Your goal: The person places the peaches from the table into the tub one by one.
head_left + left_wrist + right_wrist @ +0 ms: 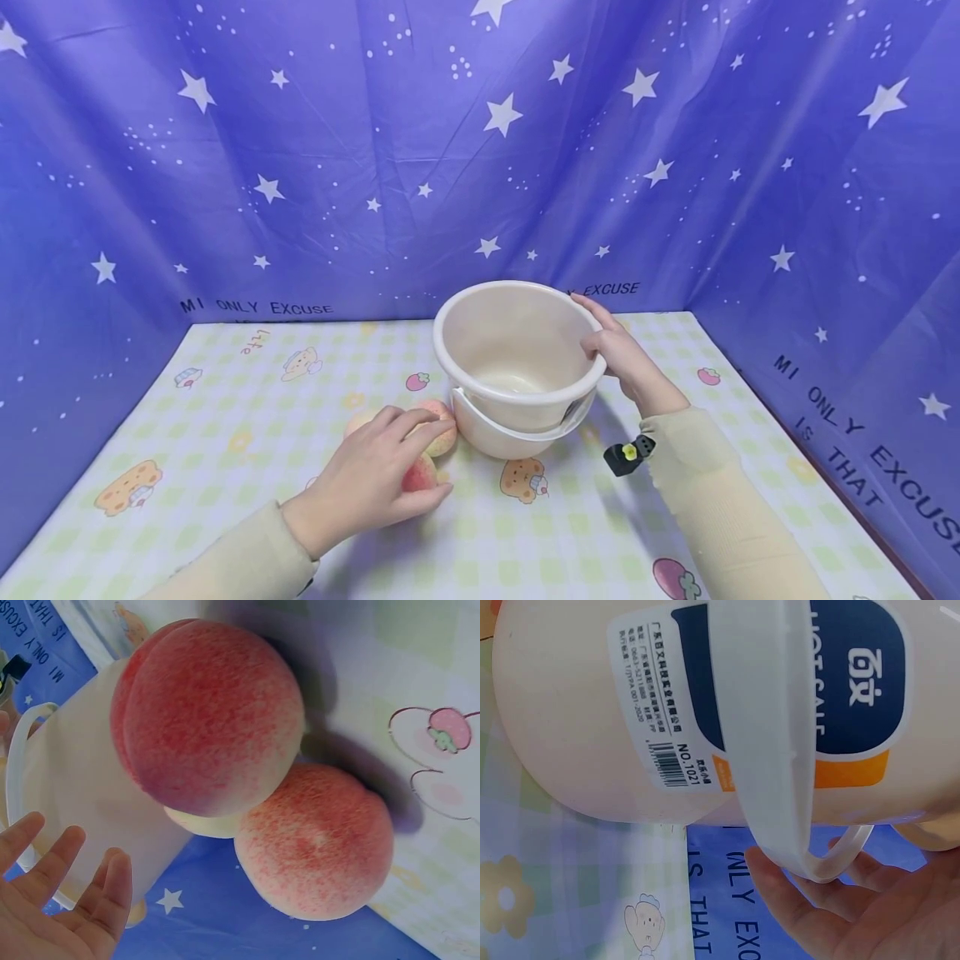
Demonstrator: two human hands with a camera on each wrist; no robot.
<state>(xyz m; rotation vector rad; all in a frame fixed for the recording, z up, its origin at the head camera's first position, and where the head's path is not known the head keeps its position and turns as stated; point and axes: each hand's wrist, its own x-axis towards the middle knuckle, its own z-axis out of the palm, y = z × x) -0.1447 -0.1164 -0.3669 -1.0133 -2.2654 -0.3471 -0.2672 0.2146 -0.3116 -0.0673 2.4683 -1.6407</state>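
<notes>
Peaches beside a cream bucket
The peaches are partly hidden beneath the left grip, fingers spread; the bucket's rim is pinched by the right grip.

Peaches: largely covered by the left hand in the head view.
Rear peach: only a pale sliver shows at 7 o'clock, left wrist view.
Left hand: cut off there at 8 o'clock.
Bucket: cut off at 12 and 3 o'clock, right wrist view.
Sticker: partly hidden by the handle; finest print blurred.
Right hand: cut off there at 4 o'clock.
</notes>
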